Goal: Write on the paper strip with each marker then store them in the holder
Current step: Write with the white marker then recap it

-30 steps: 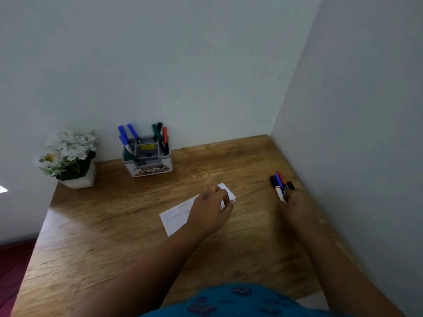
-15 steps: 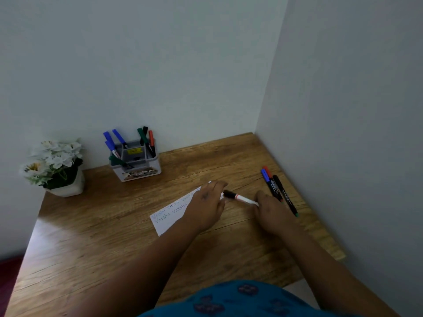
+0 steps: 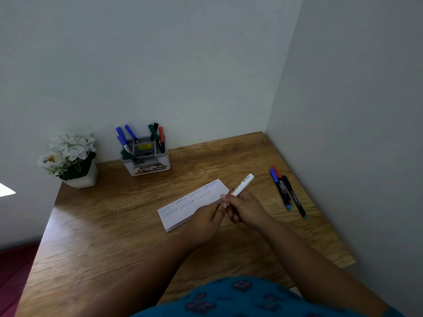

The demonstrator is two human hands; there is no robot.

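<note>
A white paper strip [image 3: 192,201] with blue and faint handwriting lies on the wooden desk [image 3: 119,225]. Just above its right end, my right hand [image 3: 248,209] grips a white-barrelled marker [image 3: 243,184] that points up and to the right. My left hand [image 3: 206,217] meets it from the left, its fingertips pinching the marker's lower end, which is hidden between the two hands. At the back against the wall stands a grey holder [image 3: 148,162] with several blue, green, black and red markers in it. Three more markers [image 3: 285,191] lie side by side near the right wall.
A white pot of white flowers [image 3: 71,160] stands at the back left corner of the desk. Walls close the desk at the back and on the right. The desk's left edge drops to a dark red floor [image 3: 13,271].
My right hand took one marker from the group by the right wall and brought it over the strip's right end. My left hand came off the paper and took hold of the marker's end.
</note>
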